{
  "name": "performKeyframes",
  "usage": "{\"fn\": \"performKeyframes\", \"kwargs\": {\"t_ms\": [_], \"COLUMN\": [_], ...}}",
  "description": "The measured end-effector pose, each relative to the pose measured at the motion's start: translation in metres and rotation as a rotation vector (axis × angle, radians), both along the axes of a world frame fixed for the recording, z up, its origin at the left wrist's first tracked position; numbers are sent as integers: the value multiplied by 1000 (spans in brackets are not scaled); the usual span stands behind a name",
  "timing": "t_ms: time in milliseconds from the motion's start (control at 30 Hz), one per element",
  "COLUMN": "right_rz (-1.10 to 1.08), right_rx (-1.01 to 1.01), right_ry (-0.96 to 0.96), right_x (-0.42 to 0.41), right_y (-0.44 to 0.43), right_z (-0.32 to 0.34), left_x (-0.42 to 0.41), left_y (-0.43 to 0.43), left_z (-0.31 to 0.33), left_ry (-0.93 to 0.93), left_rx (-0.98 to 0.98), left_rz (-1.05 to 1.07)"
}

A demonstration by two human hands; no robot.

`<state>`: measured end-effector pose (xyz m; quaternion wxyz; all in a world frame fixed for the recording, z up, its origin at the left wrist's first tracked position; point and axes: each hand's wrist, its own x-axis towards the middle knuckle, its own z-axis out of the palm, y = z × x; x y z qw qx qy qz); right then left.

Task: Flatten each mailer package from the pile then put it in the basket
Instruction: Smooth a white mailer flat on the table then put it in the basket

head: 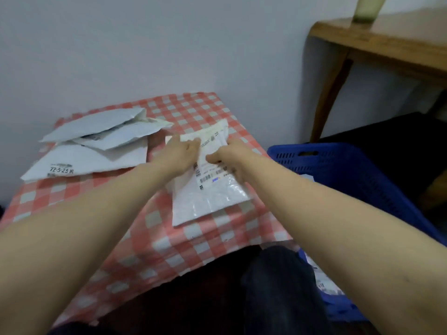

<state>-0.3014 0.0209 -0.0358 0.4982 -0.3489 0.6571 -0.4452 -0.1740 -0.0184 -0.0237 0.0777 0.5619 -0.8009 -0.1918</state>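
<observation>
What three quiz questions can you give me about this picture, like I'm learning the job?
1. True or false: the left hand and the right hand both touch the white mailer on the checked cloth.
2. What colour is the basket? A red, B blue, C green.
3. Fill in: the pile of mailers lies on the white mailer's ___ side.
Key: 1 true; 2 B; 3 left.

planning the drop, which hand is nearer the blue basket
Right. The right hand holds the mailer on the basket side; the left hand holds its opposite side.
</observation>
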Motion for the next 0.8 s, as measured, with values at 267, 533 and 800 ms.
{"fn": "performKeyframes", "kwargs": {"t_ms": [267, 533, 800], "right_rz": [-716, -1107, -1104], "right_rx": [-88, 4, 237], "right_ry": [-170, -229, -365], "right_x": [-160, -262, -311], "right_y": [89, 150, 146], "right_z": [2, -92, -218], "left_x": [-157, -272, -344], "left_y": [55, 97, 60], "left_z": [13, -40, -82], "left_ry": [181, 40, -240], "left_rx": [-50, 45, 105], "left_rz": [-327, -524, -571]}}
